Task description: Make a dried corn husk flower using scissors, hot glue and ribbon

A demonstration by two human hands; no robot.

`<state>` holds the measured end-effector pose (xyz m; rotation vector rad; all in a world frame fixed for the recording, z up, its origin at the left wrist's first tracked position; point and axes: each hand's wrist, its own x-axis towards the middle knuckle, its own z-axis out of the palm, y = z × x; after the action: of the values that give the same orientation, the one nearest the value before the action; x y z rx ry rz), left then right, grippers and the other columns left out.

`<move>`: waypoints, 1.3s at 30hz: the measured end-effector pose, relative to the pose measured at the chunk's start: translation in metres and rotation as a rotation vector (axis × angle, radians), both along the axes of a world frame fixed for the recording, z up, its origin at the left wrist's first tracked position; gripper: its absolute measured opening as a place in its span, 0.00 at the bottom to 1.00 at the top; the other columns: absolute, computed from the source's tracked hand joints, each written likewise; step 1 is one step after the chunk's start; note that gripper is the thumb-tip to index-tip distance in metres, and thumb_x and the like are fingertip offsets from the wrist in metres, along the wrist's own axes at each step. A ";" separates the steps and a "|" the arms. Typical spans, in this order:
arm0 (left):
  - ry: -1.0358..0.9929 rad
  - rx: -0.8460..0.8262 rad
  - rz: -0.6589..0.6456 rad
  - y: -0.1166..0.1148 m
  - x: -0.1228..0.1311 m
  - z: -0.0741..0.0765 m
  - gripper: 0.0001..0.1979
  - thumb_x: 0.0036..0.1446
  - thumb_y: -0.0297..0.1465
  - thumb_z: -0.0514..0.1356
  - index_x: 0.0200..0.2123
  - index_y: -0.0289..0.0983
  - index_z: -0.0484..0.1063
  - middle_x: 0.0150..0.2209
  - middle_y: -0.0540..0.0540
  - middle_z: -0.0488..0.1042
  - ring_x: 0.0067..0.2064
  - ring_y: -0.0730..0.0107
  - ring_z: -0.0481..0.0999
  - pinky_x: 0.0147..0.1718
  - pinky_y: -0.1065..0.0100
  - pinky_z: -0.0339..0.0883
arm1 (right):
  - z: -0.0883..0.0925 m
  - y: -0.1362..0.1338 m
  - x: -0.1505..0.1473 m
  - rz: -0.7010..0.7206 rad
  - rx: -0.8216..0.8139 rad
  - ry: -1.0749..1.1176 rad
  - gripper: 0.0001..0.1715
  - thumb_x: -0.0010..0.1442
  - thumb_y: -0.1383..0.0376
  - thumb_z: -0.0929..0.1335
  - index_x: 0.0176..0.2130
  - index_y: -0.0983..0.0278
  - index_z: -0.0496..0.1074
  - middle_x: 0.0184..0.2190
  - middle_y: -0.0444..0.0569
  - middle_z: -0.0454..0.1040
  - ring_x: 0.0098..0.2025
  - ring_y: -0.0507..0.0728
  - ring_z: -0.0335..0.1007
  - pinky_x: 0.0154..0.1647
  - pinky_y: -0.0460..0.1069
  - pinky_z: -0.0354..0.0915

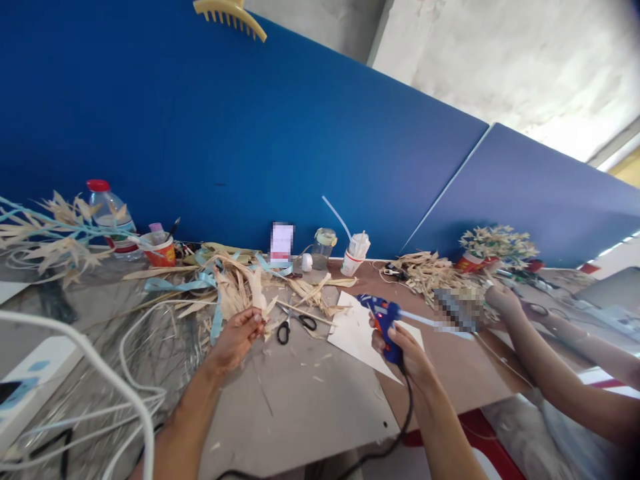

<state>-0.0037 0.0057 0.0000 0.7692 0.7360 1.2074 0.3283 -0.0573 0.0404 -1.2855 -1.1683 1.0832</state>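
Observation:
My right hand is wrapped round the grip of a blue hot glue gun, held above the table with its nozzle pointing left and a red light on its side. A black cord runs from the gun down past my wrist. My left hand pinches a bundle of dried pale straw husk that rises from my fingers. Black-handled scissors lie on the table between my hands. A white sheet of paper lies under the glue gun.
Loose husks and light blue ribbon litter the table. A water bottle, a red cup, a glass jar and a paper cup stand along the blue partition. White cables cross at left. Another person's arm reaches in at right.

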 end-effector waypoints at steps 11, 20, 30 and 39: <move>-0.066 -0.085 0.105 0.004 -0.010 -0.007 0.12 0.40 0.28 0.72 0.27 0.35 0.72 0.27 0.48 0.75 0.24 0.77 0.70 0.24 0.74 0.64 | 0.023 0.032 -0.108 0.498 0.044 0.265 0.22 0.53 0.50 0.70 0.40 0.63 0.74 0.31 0.49 0.72 0.26 0.51 0.63 0.29 0.48 0.59; -0.032 -0.044 0.157 0.002 -0.011 0.008 0.14 0.35 0.31 0.74 0.23 0.34 0.73 0.23 0.50 0.73 0.24 0.78 0.68 0.26 0.75 0.64 | 0.000 0.044 -0.123 0.564 0.041 0.251 0.23 0.56 0.48 0.67 0.37 0.65 0.71 0.29 0.48 0.72 0.23 0.49 0.58 0.24 0.46 0.54; 0.051 0.021 0.142 0.003 -0.013 -0.005 0.11 0.42 0.32 0.71 0.25 0.34 0.72 0.25 0.49 0.72 0.26 0.76 0.66 0.24 0.75 0.60 | -0.003 0.043 -0.117 0.597 0.017 0.047 0.25 0.57 0.46 0.65 0.30 0.65 0.70 0.26 0.46 0.69 0.26 0.49 0.58 0.27 0.46 0.56; 0.061 0.008 0.190 0.004 -0.014 -0.003 0.14 0.38 0.35 0.73 0.25 0.35 0.74 0.21 0.52 0.69 0.25 0.77 0.66 0.24 0.75 0.61 | -0.001 0.041 -0.118 0.559 -0.016 -0.053 0.22 0.57 0.49 0.65 0.29 0.65 0.69 0.27 0.47 0.69 0.26 0.49 0.58 0.26 0.45 0.57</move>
<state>-0.0173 0.0101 -0.0025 0.7582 0.8697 1.3635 0.2104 -0.0158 0.0391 -1.0241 -1.6160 1.4641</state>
